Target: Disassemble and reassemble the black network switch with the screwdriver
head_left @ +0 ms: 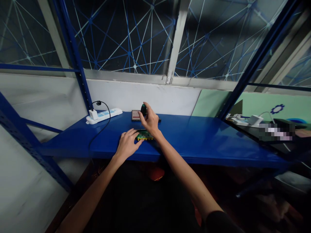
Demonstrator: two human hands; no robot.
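A green circuit board (145, 135) with a yellow front edge lies near the front of the blue table. My left hand (127, 142) is closed on its left end, thumb in front and fingers on top. Above the board, my right hand (150, 119) pinches a short black tool handle (143, 110) with some green on it between thumb and fingers. The handle stands roughly upright; no shaft shows, so its exact kind cannot be made out. Behind the right hand is a flat, dark-framed box with a pale top (135, 115), partly hidden.
A white power strip (104, 116) with a plugged-in adapter and black cable (109, 111) lies at the table's left. Blue posts (79, 71) frame the blue table (194, 139). A dark table (252, 129) with another power strip and a blurred patch stands at right.
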